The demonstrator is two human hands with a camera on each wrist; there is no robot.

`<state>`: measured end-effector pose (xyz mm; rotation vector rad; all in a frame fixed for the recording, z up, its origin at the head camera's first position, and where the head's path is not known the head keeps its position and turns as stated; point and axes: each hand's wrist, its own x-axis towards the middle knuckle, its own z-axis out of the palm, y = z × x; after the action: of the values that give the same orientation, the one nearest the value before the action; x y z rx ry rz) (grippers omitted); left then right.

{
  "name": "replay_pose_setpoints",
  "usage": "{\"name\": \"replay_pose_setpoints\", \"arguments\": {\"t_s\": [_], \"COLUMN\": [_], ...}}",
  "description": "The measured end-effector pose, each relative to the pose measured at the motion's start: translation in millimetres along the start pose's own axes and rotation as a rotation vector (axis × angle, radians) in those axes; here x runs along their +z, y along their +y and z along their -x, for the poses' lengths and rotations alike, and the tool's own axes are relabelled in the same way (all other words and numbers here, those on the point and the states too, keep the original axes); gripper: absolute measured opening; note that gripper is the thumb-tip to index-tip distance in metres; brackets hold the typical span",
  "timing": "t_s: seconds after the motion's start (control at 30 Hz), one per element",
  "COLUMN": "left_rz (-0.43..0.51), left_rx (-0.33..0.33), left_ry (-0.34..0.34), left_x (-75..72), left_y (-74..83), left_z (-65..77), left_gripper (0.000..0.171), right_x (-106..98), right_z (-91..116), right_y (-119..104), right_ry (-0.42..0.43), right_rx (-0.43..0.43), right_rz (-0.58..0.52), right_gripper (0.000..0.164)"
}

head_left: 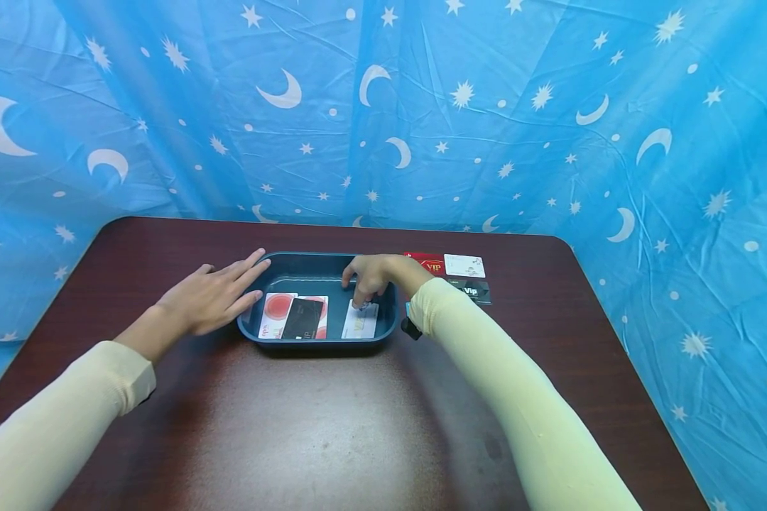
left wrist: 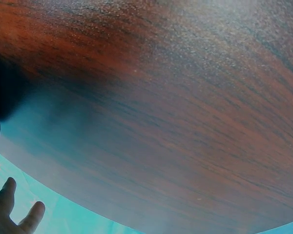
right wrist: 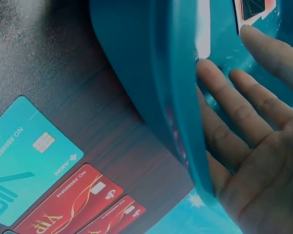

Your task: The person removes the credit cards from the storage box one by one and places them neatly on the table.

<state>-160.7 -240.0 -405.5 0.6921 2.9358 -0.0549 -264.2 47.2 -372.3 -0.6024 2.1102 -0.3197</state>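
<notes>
A dark blue tray lies on the table. My left hand rests its straight fingers at the tray's left rim; in the left wrist view only some fingers show. Over the tray's right side reaches my right hand, with fingertips down by a white card. In the right wrist view the right hand has extended fingers, one fingertip at that card's edge and the thumb apart. Left of it in the tray, a black card overlaps pink-and-white cards.
Right of the tray lie a red VIP card, a white card and a black Vip card. A teal card, mostly hidden from the head view, lies beside the red cards. A blue curtain hangs behind the table.
</notes>
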Motion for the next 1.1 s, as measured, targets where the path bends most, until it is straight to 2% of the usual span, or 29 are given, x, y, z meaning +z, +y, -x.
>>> {"name": "replay_pose_setpoints", "arguments": {"t_s": [1.1], "left_rz": [0.015], "left_rx": [-0.008], "left_ry": [0.014], "left_x": [1.7], "left_y": [0.2], "left_z": [0.7], "left_gripper": [0.07], "right_x": [7.2], "right_z": [-5.5], "right_y": [-5.5], "right_ry": [-0.065], "right_rx": [0.022], "right_rz": [0.026], "right_gripper": [0.052]}}
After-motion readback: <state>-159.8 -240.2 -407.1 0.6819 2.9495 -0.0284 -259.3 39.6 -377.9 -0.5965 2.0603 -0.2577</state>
